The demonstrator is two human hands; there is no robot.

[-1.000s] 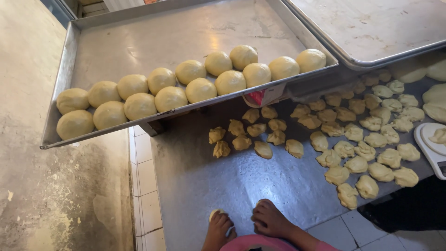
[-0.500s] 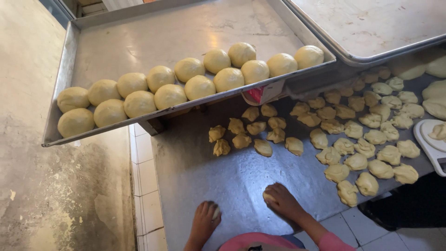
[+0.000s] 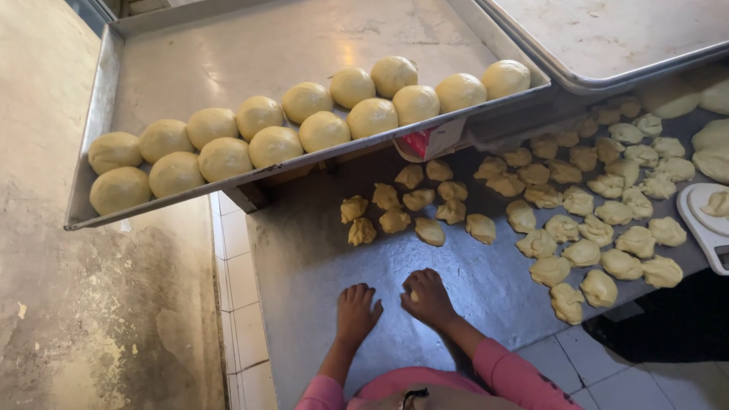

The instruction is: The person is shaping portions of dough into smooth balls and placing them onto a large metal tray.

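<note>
My left hand (image 3: 357, 311) lies cupped, palm down, on the steel table (image 3: 319, 250), and what is under it is hidden. My right hand (image 3: 427, 298) is cupped beside it over a small dough piece (image 3: 414, 296) that shows pale between the fingers. Just beyond the hands lie several rough yellow dough pieces (image 3: 429, 205), with many more spread to the right (image 3: 577, 228). Above them a metal tray (image 3: 228, 45) carries two rows of smooth rolled dough balls (image 3: 323, 130) along its near edge.
A second metal tray (image 3: 607, 38) overlaps the table at the top right. A white scale (image 3: 710, 228) with a dough piece on it sits at the right edge. The table's left side drops to white tiles (image 3: 235, 304) and a concrete floor (image 3: 91, 319). Something dark (image 3: 668, 326) fills the bottom right.
Both hands have moved forward from the table's near edge towards the dough pieces. The pale dough seen at my left hand earlier is now covered by that hand.
</note>
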